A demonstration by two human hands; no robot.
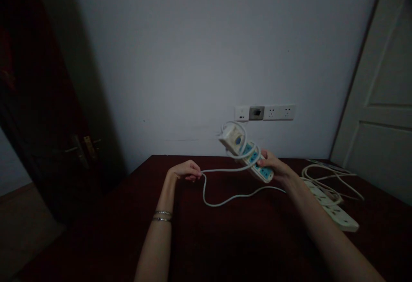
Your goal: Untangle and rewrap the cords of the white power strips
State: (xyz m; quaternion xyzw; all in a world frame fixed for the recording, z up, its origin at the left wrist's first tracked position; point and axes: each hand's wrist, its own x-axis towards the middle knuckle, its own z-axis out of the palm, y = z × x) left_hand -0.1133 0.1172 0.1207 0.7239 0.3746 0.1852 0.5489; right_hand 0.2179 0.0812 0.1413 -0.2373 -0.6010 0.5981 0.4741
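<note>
My right hand (272, 165) grips the lower end of a white power strip (265, 173) with blue socket faces, held tilted above the dark red table. Loops of its white cord (222, 170) go around the strip's upper part. To the left, my left hand (188, 171) pinches the cord between closed fingers. From that pinch one length runs taut to the strip, and another sags down and passes rightward behind my right forearm. Two silver bracelets circle my left wrist.
On the right of the dark red table (199, 239) lies a second white power strip (341, 217) with its loosely coiled cord (334, 177). Wall sockets (280, 112) sit behind. A dark door (48, 101) stands at left, a pale panelled door (383, 93) at right.
</note>
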